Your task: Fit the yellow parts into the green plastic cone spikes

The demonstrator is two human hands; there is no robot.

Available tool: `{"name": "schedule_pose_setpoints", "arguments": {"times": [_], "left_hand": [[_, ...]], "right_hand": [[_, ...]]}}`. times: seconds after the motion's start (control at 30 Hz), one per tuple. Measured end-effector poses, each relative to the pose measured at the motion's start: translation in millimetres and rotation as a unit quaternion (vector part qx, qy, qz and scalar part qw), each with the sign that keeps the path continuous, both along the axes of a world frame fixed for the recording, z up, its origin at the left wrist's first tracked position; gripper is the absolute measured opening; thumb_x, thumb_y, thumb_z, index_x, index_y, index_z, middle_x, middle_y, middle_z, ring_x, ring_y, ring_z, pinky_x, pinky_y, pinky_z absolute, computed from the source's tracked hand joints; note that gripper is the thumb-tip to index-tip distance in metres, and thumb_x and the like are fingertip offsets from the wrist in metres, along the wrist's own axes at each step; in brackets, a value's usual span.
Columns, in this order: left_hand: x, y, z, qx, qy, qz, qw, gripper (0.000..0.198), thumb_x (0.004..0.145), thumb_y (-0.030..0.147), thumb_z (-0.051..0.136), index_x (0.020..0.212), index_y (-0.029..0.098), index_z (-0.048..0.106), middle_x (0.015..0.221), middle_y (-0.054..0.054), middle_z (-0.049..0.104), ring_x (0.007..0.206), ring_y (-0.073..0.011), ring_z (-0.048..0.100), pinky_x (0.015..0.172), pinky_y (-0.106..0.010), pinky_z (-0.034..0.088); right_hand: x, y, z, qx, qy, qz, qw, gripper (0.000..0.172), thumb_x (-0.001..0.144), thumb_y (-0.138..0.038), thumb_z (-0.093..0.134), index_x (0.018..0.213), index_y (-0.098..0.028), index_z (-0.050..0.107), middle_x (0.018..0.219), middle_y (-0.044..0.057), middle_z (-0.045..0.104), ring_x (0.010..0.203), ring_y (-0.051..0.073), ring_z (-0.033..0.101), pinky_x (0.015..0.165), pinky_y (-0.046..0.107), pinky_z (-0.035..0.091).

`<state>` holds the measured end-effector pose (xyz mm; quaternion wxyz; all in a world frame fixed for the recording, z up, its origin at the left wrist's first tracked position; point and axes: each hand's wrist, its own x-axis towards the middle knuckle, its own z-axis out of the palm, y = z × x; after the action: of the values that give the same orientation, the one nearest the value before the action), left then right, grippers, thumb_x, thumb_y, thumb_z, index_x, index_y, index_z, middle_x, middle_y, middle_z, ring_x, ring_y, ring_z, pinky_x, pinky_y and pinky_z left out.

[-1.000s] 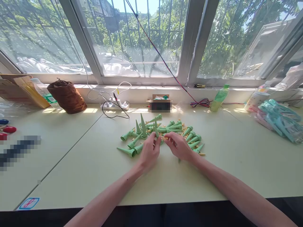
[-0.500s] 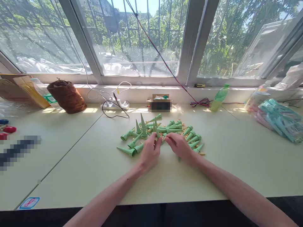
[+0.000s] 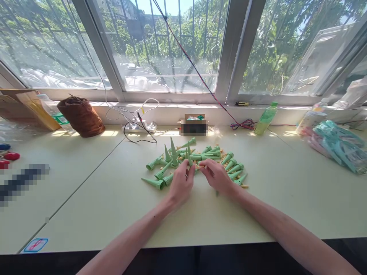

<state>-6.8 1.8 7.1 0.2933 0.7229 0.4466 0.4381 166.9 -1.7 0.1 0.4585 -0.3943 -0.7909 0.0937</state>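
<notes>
Bench, window behind: left hand gripping green spike, right hand pinching tan peg, which could drop should pinch slacken.

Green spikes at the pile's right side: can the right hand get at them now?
Probably yes: the green spikes lie close beside the right hand, mostly uncovered, though its fingers seem to pinch a tan piece, which may need putting down first.
</notes>
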Motion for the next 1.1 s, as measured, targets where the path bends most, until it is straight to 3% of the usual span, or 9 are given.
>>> {"name": "schedule_pose_setpoints", "arguments": {"times": [0.47,0.73,1.1], "left_hand": [[0.1,-1.2,0.4,-0.002,0.015,-0.022,1.000,0.023,0.097,0.039,0.044,0.093,0.019,0.054,0.067,0.002,0.051,0.052,-0.0101,0.039,0.048,-0.023,0.028],[-0.8,0.5,0.1,-0.002,0.005,0.003,1.000,0.022,0.098,0.039,0.044,0.090,0.020,0.052,0.073,0.001,0.054,0.055,-0.0099,0.043,0.049,-0.023,0.031],[-1.2,0.5,-0.5,-0.001,0.010,-0.006,1.000,0.024,0.098,0.041,0.043,0.089,0.020,0.051,0.070,0.002,0.052,0.053,-0.0104,0.042,0.049,-0.023,0.029]], "right_hand": [[0.9,2.3,-0.9,-0.033,-0.013,-0.017,0.999,0.031,0.101,-0.036,0.043,0.080,-0.019,0.059,0.067,0.001,0.059,0.060,0.013,0.052,0.059,0.025,0.039],[0.4,-0.9,-2.1,-0.027,0.010,-0.001,1.000,0.013,0.096,-0.031,0.052,0.102,-0.020,0.058,0.083,0.003,0.065,0.059,0.012,0.054,0.059,0.024,0.044],[0.5,2.0,-3.2,-0.022,-0.006,-0.013,1.000,0.017,0.099,-0.030,0.048,0.094,-0.019,0.060,0.075,0.002,0.063,0.064,0.014,0.056,0.063,0.025,0.044]]}}
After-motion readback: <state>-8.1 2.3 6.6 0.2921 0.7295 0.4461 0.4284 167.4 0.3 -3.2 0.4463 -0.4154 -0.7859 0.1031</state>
